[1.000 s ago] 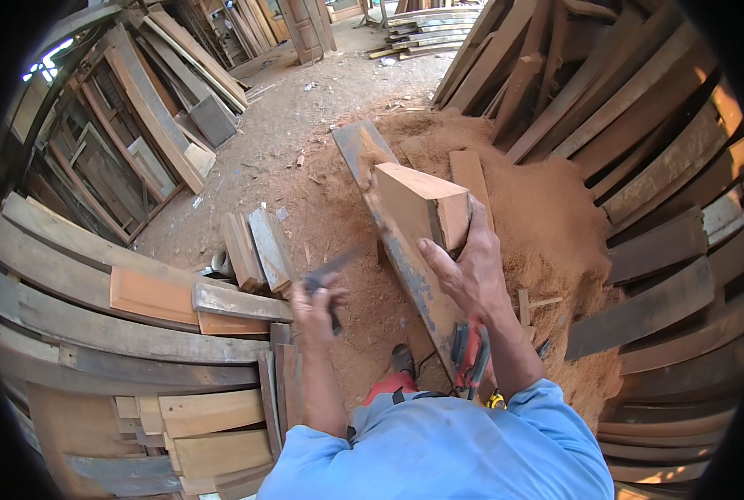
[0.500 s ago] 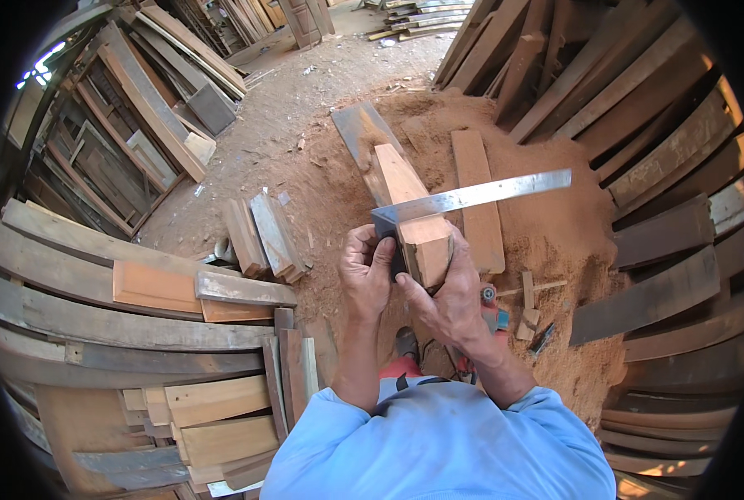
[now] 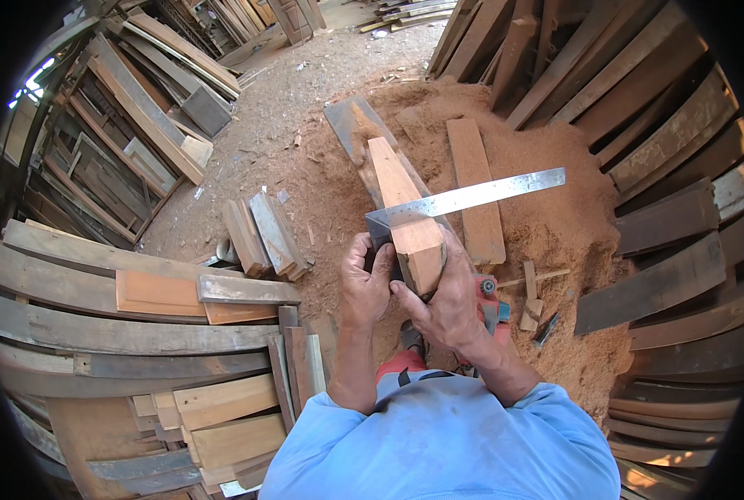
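A person in a light blue shirt (image 3: 439,442) stands over a pile of sawdust (image 3: 555,225). Both hands are in the middle of the frame, wrapped around the near end of a long wood block (image 3: 401,208). The left hand (image 3: 365,279) grips the left side of the block, with its fingers curled shut on it. The right hand (image 3: 447,296) holds the right side and the end of the block, with the thumb pressed on the cut face.

A metal square ruler (image 3: 464,198) lies across the top of the block. Its long shiny blade sticks out toward the right of the frame, over a flat plank (image 3: 476,187) that lies on the sawdust.

A red tool (image 3: 489,304) peeks out just under the right hand. A few short boards (image 3: 264,233) lie on the dirt to the left of the hands. Stacks of old planks (image 3: 122,317) fill the lower left, and more lean together along the right side.
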### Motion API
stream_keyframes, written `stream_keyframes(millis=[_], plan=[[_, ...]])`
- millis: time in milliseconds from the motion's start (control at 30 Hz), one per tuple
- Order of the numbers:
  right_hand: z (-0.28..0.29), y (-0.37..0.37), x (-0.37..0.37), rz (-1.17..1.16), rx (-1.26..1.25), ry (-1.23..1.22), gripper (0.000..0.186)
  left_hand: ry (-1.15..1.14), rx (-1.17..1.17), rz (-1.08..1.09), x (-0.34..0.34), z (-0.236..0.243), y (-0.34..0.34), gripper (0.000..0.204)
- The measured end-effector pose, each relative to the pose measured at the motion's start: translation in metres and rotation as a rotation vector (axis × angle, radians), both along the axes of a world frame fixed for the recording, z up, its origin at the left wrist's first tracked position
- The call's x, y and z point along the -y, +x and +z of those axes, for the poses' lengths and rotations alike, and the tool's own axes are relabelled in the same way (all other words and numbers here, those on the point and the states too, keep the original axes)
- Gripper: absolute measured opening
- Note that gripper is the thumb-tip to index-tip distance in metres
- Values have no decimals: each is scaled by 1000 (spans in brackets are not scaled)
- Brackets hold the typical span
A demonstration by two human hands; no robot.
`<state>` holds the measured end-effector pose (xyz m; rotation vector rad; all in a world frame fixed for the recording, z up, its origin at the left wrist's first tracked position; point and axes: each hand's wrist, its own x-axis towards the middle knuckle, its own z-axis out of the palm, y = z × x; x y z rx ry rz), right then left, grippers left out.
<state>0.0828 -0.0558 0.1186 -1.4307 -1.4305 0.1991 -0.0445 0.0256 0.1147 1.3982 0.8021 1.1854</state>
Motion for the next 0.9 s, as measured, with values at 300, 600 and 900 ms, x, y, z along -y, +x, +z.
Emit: stream_keyframes(millis=[300, 600, 900], plan=[[-4, -3, 1, 0, 7, 36, 99, 102, -149, 73, 0, -6, -6, 16], [-27, -6, 5, -2, 8, 65, 100, 20, -85, 42, -3, -30, -8, 17], [-76, -7, 71, -41, -118, -229, 86, -140, 55, 172, -3, -97, -51, 11]])
